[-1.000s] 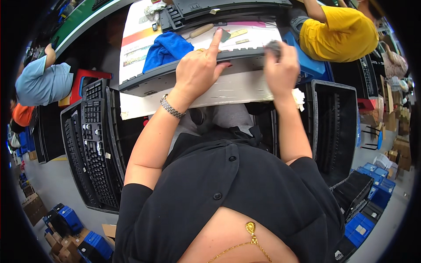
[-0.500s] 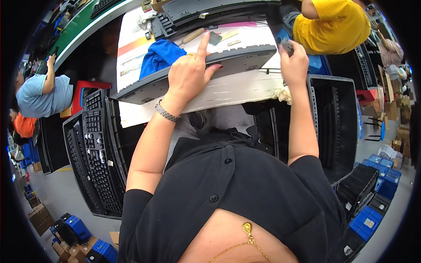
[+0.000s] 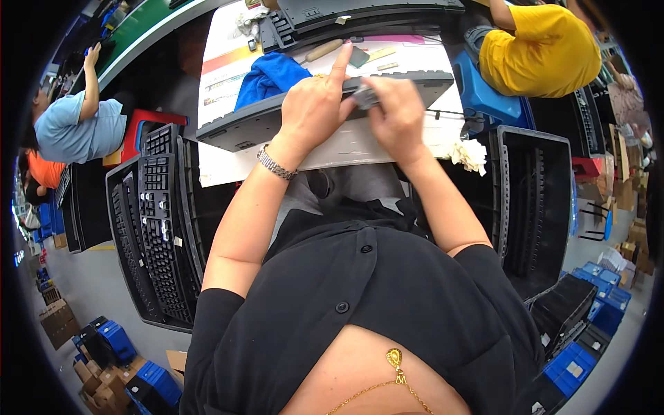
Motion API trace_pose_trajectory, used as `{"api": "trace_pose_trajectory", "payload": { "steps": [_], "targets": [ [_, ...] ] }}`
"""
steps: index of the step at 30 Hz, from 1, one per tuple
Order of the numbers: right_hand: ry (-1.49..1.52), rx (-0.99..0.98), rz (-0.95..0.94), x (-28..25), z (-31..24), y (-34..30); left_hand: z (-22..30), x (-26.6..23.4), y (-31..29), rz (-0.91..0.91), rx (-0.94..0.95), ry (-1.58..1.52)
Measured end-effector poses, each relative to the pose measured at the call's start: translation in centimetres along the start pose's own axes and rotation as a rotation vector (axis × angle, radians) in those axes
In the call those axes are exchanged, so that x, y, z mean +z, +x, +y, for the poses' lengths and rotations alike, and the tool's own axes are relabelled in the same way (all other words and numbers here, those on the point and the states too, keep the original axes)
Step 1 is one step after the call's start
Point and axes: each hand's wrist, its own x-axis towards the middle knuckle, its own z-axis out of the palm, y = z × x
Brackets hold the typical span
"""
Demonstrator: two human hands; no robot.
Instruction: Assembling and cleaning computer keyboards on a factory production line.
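Note:
A black keyboard (image 3: 238, 129) is tilted up on its long edge on the white-topped table, its underside toward me. My left hand (image 3: 309, 114) grips it near the middle, index finger stretched over the upper edge and thumb on the near side. In my right hand (image 3: 400, 119), smeared by motion, is a small grey crumpled wad (image 3: 365, 97), close to the keyboard's underside beside my left thumb. Whether the wad touches the keyboard I cannot tell. Behind the keyboard lie a blue cloth (image 3: 268, 77), a tool with a wooden handle (image 3: 324, 50) and a small dark green pad (image 3: 358, 57).
More black keyboards (image 3: 373, 10) are stacked at the table's far side. Black bins with keyboards stand at left (image 3: 155, 228) and right (image 3: 567, 200). A crumpled whitish cloth (image 3: 469, 156) lies at the table's right corner. Co-workers in yellow (image 3: 543, 52) and light blue (image 3: 79, 128) are nearby.
My right hand has swung left with the grey wad, from beyond the keyboard's right end to beside my left hand. The left hand keeps its grip; the whole view has shifted slightly.

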Motion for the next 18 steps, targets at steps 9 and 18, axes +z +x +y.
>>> {"api": "trace_pose_trajectory", "payload": {
  "steps": [9,18],
  "targets": [
    [-0.512,0.459,0.151,-8.8,8.9,-1.7,0.4,-0.5,0.3,-0.016,-0.043,-0.017],
    [-0.047,0.022,-0.059,-0.2,-1.6,1.3,0.5,0.0,-0.4,0.032,0.032,-0.001]
  ]
}}
